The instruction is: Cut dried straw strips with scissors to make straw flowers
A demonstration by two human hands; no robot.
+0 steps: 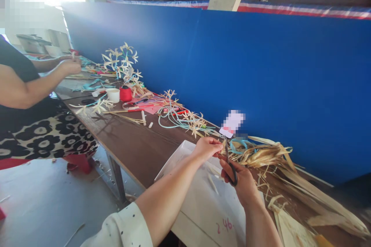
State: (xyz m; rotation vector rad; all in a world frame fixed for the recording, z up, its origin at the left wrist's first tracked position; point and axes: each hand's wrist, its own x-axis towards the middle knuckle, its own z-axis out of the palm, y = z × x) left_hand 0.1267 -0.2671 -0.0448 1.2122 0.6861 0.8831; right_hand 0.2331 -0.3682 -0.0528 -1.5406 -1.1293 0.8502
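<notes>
My right hand (pixel 240 177) is closed round the black handles of a pair of scissors (pixel 232 173), whose blades point up and away. Just left of the blades, my left hand (pixel 207 149) pinches a small pale piece (pixel 223 147) that looks like dried husk; its exact shape is hard to make out. Below both hands lies a shallow white tray (pixel 185 147) with pale slivers on it. Dried corn husks (pixel 268 156) are heaped to the right of the scissors. A phone (pixel 226 132) leans near the blue panel beyond my hands.
Husk flowers (pixel 123 61) on blue stems stand farther along the brown table (pixel 130 135). Nearer are a white cup (pixel 113 95), a red spool (pixel 125 93) and coiled pale-blue stems (pixel 171 117). A blue panel (pixel 261 73) borders the back. A co-worker's hands (pixel 72 63) are at far left.
</notes>
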